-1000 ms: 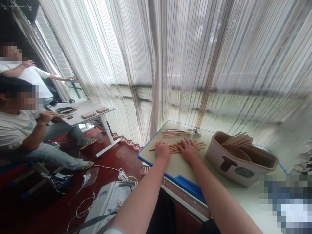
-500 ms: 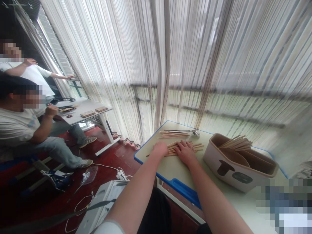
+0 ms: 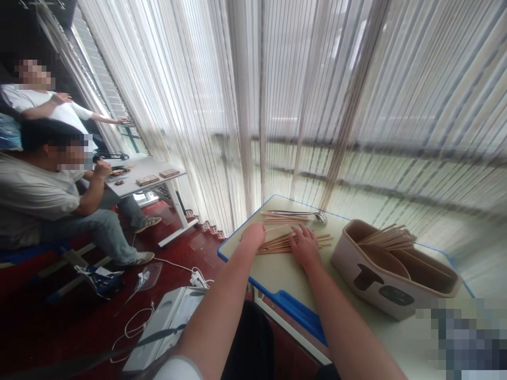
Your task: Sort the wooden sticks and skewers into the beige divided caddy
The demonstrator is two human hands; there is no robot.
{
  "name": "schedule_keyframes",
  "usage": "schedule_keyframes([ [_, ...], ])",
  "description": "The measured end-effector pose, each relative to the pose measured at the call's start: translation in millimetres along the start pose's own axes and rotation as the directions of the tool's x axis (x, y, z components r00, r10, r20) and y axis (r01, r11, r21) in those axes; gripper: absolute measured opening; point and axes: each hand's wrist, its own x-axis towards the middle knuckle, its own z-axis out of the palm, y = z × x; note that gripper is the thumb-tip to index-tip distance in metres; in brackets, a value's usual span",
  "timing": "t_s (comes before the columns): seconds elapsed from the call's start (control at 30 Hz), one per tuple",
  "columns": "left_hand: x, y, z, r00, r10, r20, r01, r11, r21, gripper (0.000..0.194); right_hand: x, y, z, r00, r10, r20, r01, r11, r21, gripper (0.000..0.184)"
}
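My left hand (image 3: pixel 252 237) is closed around one end of a thin wooden chopstick (image 3: pixel 277 228), which points right across the table. My right hand (image 3: pixel 306 246) lies palm down with its fingers spread, resting on a loose pile of chopsticks (image 3: pixel 277 245). Tips of the pile stick out on both sides of this hand; its middle is hidden under the fingers. Behind both hands, another row of chopsticks (image 3: pixel 283 218) lies beside a metal ladle (image 3: pixel 320 216), whose handle points left.
On the right of the table (image 3: pixel 273 269) stands a beige divided utensil holder (image 3: pixel 366 274) with a bundle of chopsticks (image 3: pixel 390 236) inside. A striped curtain (image 3: pixel 293 95) hangs behind. Two people are at another table (image 3: pixel 138 166) on the left. Cables (image 3: pixel 138 322) lie on the red floor.
My left hand has lifted a chopstick off the pile and shifted slightly up and left. The right hand stays on the pile. The camera view has turned a little left.
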Motion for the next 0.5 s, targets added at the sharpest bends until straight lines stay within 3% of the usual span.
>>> schedule_keyframes([
  [0.13, -11.8, -4.8, -7.8, 0.999, 0.018, -0.028, -0.020, 0.996, -0.088, 0.021, 3.2, -3.9, -6.2, 0.997, -0.008, -0.082, 0.028, 0.969, 0.247, 0.039],
  [0.2, -18.0, -5.8, -8.8, 0.997, 0.067, -0.025, -0.070, 0.987, -0.143, 0.022, 3.9, -12.7, -10.4, 0.999, 0.015, -0.046, 0.004, 0.916, 0.400, 0.039],
  [0.27, -23.7, -5.3, -8.2, 0.989, 0.144, -0.028, -0.147, 0.965, -0.217, 0.021, 2.8, -25.0, -13.8, 0.998, 0.049, 0.034, -0.059, 0.807, 0.588, 0.042],
  [0.37, -30.6, -3.5, -6.0, 0.969, 0.239, -0.066, -0.248, 0.921, -0.302, 0.020, -1.3, -41.0, -15.3, 0.985, 0.133, 0.110, -0.165, 0.541, 0.825, 0.046],
  [0.5, -33.5, -3.6, -1.3, 0.959, 0.251, -0.131, -0.274, 0.941, -0.201, 0.023, -2.5, -37.3, -13.8, 0.946, 0.303, 0.115, -0.235, 0.395, 0.888, 0.044],
])
